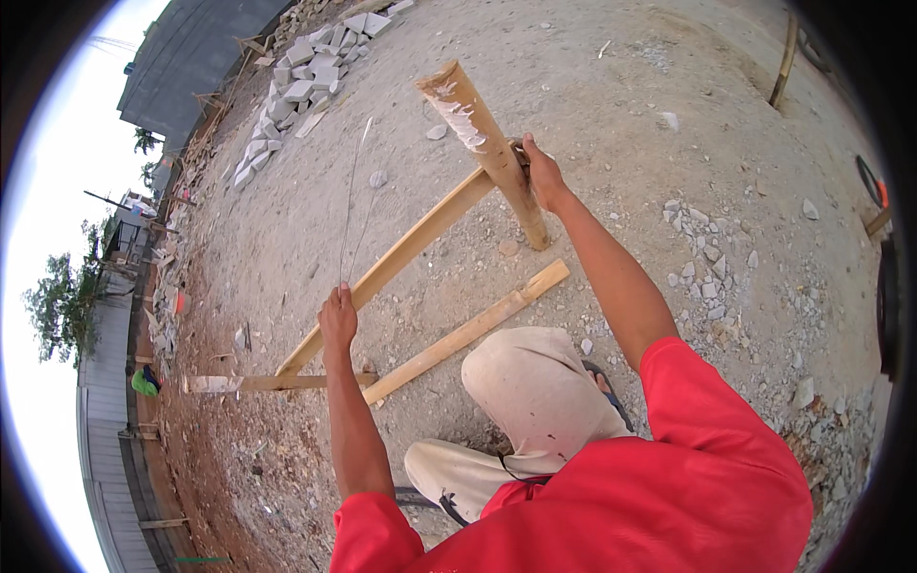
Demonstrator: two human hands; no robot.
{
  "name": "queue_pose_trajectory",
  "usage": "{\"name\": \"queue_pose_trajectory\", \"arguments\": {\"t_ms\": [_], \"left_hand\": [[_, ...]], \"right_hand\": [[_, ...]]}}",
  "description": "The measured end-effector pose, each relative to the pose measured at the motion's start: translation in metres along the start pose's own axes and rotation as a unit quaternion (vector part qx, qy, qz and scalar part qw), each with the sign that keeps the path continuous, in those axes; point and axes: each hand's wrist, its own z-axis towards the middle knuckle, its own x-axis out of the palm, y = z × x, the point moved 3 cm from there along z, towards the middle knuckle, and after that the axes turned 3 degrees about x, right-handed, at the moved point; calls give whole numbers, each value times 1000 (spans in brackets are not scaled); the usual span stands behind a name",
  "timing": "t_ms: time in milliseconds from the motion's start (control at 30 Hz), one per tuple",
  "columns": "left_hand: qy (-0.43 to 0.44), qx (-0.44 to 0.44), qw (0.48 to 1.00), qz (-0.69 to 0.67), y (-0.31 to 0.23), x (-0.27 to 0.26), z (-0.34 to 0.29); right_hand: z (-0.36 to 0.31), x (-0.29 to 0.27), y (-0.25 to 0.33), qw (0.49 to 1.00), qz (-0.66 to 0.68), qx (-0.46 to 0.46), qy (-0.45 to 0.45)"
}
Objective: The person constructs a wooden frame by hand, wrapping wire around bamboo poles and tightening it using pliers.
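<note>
A wooden frame stands or leans on the ground before me: a thick, white-smeared post [478,129], a long crosspiece [411,244] and a shorter post [239,384] at its left end. My right hand [544,177] is closed round the thick post where the crosspiece meets it; its fingertips are partly hidden behind the wood. My left hand [338,320] is closed in a pinch by the crosspiece, holding a thin bent wire [350,205] whose two strands rise away from me. A loose wooden plank [468,329] lies on the ground between the frame and my knee.
Grey blocks [310,72] lie heaped at the far left. Stone rubble [707,258] is scattered to the right. A metal fence [105,411] runs along the left side, with a green object [145,381] near it. A wooden stake [785,62] stands at the far right.
</note>
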Motion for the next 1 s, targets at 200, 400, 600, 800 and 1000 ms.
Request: {"name": "queue_pose_trajectory", "arguments": {"t_ms": [200,400,600,800,1000], "left_hand": [[0,-10,1000,2,4,-1,-1],[-11,3,1000,7,0,1,0],[5,-11,1000,0,-4,-3,-2],[-42,15,999,7,-8,4,1],[-3,-24,1000,-10,-2,-2,-5]], "right_hand": [[-6,6,2,1000,2,6,9],[0,3,1,1000,3,-1,5],[1,2,-4,999,25,-10,28],[13,-7,-2,1000,5,-1,3],[-25,-6,5,961,-119,-172,-182]]}}
